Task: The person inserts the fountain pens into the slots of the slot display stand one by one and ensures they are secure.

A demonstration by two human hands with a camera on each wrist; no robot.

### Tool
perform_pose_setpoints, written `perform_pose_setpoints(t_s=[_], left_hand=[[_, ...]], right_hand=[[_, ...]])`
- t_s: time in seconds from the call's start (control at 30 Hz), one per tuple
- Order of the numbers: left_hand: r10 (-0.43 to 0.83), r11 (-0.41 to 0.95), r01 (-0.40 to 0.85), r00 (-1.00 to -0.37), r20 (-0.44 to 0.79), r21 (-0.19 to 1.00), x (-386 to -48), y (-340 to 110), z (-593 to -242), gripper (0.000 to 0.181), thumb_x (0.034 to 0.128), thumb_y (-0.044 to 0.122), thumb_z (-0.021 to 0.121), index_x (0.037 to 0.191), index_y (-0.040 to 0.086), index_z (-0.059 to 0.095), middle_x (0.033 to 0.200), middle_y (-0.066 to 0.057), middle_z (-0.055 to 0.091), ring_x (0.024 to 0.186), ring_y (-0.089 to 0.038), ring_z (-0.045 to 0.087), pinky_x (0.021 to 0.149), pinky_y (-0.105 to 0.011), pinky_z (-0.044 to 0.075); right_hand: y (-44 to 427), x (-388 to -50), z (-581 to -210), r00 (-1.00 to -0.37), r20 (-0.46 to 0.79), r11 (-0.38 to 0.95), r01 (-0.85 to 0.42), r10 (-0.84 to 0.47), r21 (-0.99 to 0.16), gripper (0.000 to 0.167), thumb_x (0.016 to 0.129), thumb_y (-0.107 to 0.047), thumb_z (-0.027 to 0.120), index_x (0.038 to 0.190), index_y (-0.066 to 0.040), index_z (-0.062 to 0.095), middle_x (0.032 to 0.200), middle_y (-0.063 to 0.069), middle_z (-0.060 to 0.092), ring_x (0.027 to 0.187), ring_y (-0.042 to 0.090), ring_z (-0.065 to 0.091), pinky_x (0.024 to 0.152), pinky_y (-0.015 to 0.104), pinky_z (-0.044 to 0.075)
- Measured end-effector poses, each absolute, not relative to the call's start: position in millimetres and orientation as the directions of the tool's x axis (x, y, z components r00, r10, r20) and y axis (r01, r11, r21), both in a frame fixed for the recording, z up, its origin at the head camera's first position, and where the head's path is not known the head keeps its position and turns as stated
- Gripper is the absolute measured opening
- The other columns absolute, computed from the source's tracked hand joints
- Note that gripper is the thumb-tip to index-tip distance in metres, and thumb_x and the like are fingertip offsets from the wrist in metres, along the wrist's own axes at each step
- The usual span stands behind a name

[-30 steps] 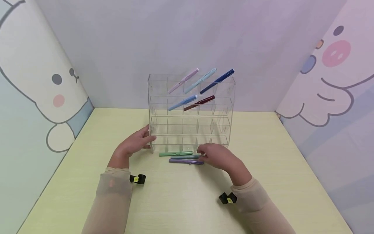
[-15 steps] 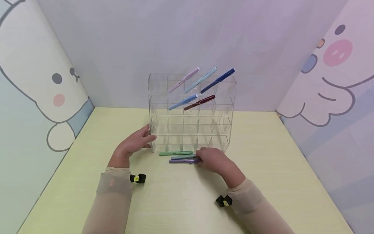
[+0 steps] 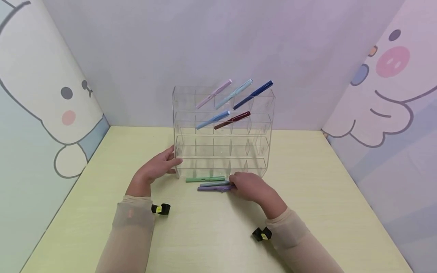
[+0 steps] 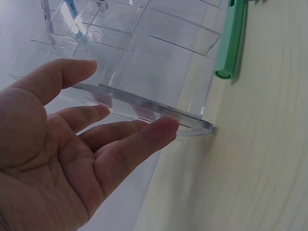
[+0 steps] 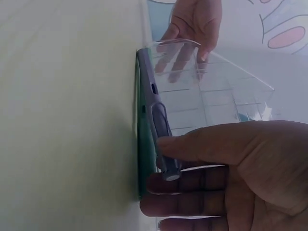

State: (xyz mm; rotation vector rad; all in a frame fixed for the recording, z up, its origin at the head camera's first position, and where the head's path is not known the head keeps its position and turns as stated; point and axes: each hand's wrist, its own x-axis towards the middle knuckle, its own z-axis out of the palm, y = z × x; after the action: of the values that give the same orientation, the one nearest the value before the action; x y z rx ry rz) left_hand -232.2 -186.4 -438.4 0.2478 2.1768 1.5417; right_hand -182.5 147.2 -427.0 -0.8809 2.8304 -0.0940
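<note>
At the right ends of the pens on the table, my right hand (image 3: 252, 187) (image 5: 231, 168) pinches the cap end of a purple pen (image 3: 211, 188) (image 5: 149, 77) between thumb and fingers. Behind it lie a blue-grey pen (image 3: 213, 184) and a green pen (image 3: 205, 179) (image 4: 231, 43), just in front of the clear rack (image 3: 222, 163). My left hand (image 3: 158, 165) (image 4: 72, 144) rests with loosely extended fingers at the rack's left side panel, thumb near the front edge. Each wrist view shows these fingers only partly, some through clear plastic.
In the rack's top row lean a pink pen (image 3: 214, 94), a pale blue pen (image 3: 234, 93) and a dark blue pen (image 3: 253, 94). The row below bears a blue pen (image 3: 213, 120) and a dark red pen (image 3: 233, 120). Printed walls (image 3: 218, 45) enclose the pale table (image 3: 205, 235).
My right hand has moved slightly left and towards me, from the rack's front onto the purple pen's cap end, which it now pinches. My left hand has stayed in place.
</note>
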Motion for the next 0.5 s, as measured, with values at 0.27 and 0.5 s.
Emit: perform_pose_setpoints(t_s=[0.27,0.5], left_hand=[[0.405,0.359,-0.109,-0.877,-0.260,0.927,-231.6,-186.9,-438.3,0.074,0.1014,0.035,0.054,0.158,0.037,0.006,0.161,-0.012,0.026,0.139,-0.033,0.042,0.102,-0.048,0.049],[0.412,0.349,-0.105,-0.876,-0.253,0.931,-232.0,-186.3,-438.0,0.073,0.1022,0.032,0.052,0.158,0.035,0.006,0.161,-0.012,0.025,0.138,-0.035,0.042,0.102,-0.049,0.049]], right_hand=[[155.7,-188.6,-415.3,-0.807,-0.103,0.796,-0.538,-0.582,-0.280,0.009,0.094,-0.027,0.064,0.088,-0.022,0.060,0.074,-0.012,0.054,0.062,0.006,0.047,0.056,0.024,0.042],[158.5,-189.1,-407.7,-0.794,-0.041,0.693,-0.502,-0.606,-0.517,0.007,0.097,-0.032,0.062,0.099,-0.025,0.061,0.083,-0.015,0.061,0.071,0.005,0.056,0.062,0.024,0.049]])
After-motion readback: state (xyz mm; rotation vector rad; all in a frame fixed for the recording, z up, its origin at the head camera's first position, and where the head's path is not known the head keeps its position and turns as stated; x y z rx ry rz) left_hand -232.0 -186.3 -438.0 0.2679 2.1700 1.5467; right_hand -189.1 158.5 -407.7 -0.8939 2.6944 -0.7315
